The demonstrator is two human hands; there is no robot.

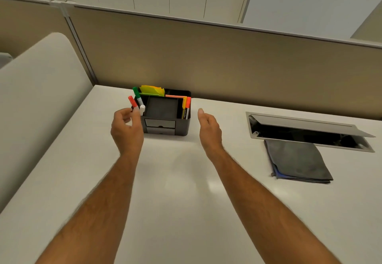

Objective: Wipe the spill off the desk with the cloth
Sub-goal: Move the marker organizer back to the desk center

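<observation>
A folded dark grey cloth (297, 161) lies on the white desk (186, 212) at the right, just in front of the cable hatch. My left hand (126, 129) hovers beside the left end of a black desk organiser (165, 119), fingers curled loosely and apart, close to a red-capped marker (133, 103) but not clearly gripping it. My right hand (208, 129) is held flat and open to the right of the organiser, holding nothing. A faint glossy patch (198, 181) shows on the desk between my forearms; I cannot tell if it is a spill or a reflection.
The organiser holds several markers and coloured sticky notes. An open cable hatch (310, 133) with its lid raised sits at the right. A beige partition (206, 61) runs along the desk's back edge, and a pale rounded divider (37, 102) borders the left side.
</observation>
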